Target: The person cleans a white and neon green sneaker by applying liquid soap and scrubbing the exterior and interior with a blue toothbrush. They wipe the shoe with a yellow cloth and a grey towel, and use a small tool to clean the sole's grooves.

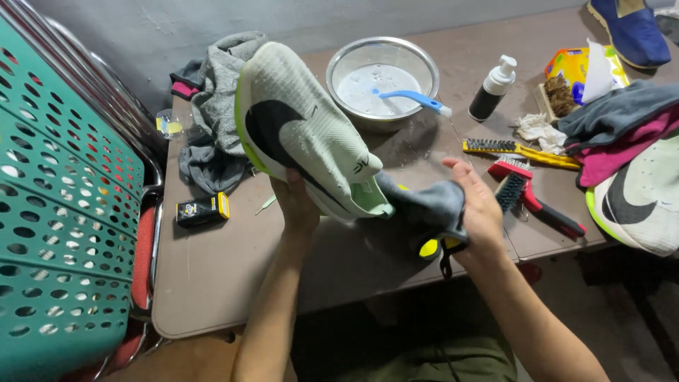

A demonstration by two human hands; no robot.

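Head view: shoe held above table.
Left hand point(297, 205): closed under pale green running shoe point(304, 127), long axis running up-left.
Right hand point(477, 205): clutching grey cloth point(424, 209) at shoe's opening, nearer.

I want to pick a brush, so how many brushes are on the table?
4: a blue toothbrush in the metal bowl, a yellow brush, a red brush, and a wooden bristle brush behind. Cloths may hide others.

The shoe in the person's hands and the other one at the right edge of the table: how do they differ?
The held shoe is lifted off the table, gripped by the left hand, with the right hand pressing a grey cloth at its heel. The second shoe lies untouched and partly out of frame. Both are pale green with a black side mark and yellow-green sole edge.
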